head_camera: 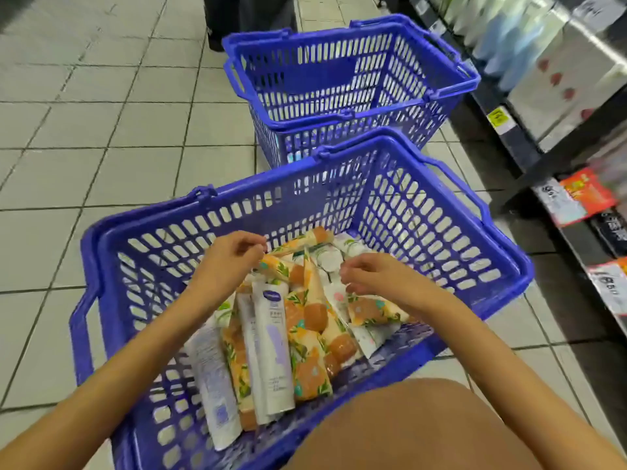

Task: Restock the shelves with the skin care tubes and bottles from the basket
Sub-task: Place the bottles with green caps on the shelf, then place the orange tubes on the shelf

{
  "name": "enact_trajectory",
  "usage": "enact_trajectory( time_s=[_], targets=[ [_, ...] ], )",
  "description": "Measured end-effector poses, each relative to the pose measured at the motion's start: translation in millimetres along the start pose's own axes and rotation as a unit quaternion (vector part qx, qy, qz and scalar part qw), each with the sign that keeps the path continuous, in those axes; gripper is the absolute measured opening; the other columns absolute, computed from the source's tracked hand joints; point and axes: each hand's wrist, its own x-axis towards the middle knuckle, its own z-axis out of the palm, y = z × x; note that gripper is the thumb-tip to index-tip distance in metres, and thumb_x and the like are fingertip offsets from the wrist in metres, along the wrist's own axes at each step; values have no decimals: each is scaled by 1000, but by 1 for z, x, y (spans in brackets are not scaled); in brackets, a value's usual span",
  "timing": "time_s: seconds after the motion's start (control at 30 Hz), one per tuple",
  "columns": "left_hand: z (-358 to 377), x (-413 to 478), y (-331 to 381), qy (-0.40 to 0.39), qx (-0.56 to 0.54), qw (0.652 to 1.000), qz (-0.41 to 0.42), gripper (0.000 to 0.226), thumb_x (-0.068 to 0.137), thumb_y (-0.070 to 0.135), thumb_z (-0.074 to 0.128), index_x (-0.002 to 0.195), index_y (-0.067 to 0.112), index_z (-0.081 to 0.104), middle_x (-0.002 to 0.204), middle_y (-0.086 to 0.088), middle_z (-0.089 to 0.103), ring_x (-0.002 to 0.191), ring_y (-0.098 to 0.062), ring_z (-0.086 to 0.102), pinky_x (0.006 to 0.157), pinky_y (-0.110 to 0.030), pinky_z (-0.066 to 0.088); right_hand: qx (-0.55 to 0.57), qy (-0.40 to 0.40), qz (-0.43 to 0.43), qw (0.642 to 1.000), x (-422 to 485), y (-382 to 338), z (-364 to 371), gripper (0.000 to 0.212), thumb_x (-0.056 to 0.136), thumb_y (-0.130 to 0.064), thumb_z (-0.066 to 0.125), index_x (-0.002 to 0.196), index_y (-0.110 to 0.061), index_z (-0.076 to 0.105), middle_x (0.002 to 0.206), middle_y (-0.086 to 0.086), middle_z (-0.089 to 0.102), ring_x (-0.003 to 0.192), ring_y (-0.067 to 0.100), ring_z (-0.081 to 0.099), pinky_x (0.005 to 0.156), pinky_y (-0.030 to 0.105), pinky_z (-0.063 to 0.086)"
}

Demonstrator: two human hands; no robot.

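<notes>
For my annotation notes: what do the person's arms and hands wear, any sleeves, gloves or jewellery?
The left forearm and the right forearm are bare to the picture's edge: no sleeve shows. The left hand and the right hand wear no gloves; neither wrist carries a watch or bracelet. Rings cannot be told at this size.

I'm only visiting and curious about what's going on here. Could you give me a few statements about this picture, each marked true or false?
1. The near basket and the far basket are both blue. True.
2. The near basket holds tubes. True.
3. The shelves stand on the person's left. False: they are on the right.
4. The left hand and the right hand reach into the far basket. False: both are over the tubes in the near basket.
</notes>
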Motion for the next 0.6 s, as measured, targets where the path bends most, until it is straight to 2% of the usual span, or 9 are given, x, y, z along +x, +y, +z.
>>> enact_trajectory(
  time_s=[0.07,0.13,0.2,0.27,0.37,0.43,0.5,0.57,0.6],
  targets=[
    [0,8,-14,-35,-23,998,-42,17,89,10,55,102,8,66,103,-9,66,91,-19,61,89,-36,49,-70,-59,58,994,25,-4,15,30,90,-34,57,70,-10,57,69,0,57,63,13,57,61,21,43],
    [4,16,-24,-36,-44,995,-84,14,89,8,54,95,6,66,96,-12,66,90,-23,60,89,-41,48,-153,-60,82,983,44,-5,34,44,85,-43,61,57,-15,44,52,-3,47,45,8,46,47,18,36],
    [7,22,-32,-41,-84,986,-135,13,89,7,52,83,4,63,75,-12,61,74,-22,56,74,-35,51,-199,-37,78,976,57,-1,50,43,82,-41,66,56,-18,41,52,-3,44,45,8,43,42,19,33],
    [11,28,-33,-74,-153,964,-206,13,90,7,51,80,4,58,61,-7,51,56,-15,50,53,-24,45,-182,-23,97,978,61,5,54,33,82,-36,66,64,-16,47,60,-1,47,51,10,44,45,20,34],
    [22,40,-30,-73,-164,944,-278,19,90,9,50,71,9,47,59,-6,44,46,-13,44,45,-20,35,-13,13,185,983,58,14,45,23,85,-30,59,91,-12,45,76,5,47,65,11,50,57,24,42],
    [33,49,-28,-36,-117,952,-282,16,89,16,55,78,6,50,63,-8,48,52,-17,44,50,-24,36,168,19,210,963,55,15,36,12,88,-20,54,93,-10,48,84,8,48,72,18,55,67,34,48],
    [45,56,-24,-24,-110,955,-274,20,87,19,60,95,4,51,74,-11,52,60,-19,47,58,-27,40,318,-3,193,928,49,11,27,9,90,-13,54,98,-10,52,79,9,57,65,22,61,62,35,54],
    [54,61,-20,-26,-110,953,-282,30,85,18,63,107,1,51,87,-13,54,69,-20,51,56,-26,43,377,-30,156,912,42,7,21,13,93,-19,52,105,-13,54,75,7,66,64,19,64,56,30,56],
    [57,64,-18,-32,-99,952,-287,31,85,17,63,108,-1,52,87,-13,54,70,-21,52,53,-25,44,391,-42,137,909,39,6,20,14,94,-22,50,105,-14,55,75,6,68,65,18,65,55,29,56]
  ],
)
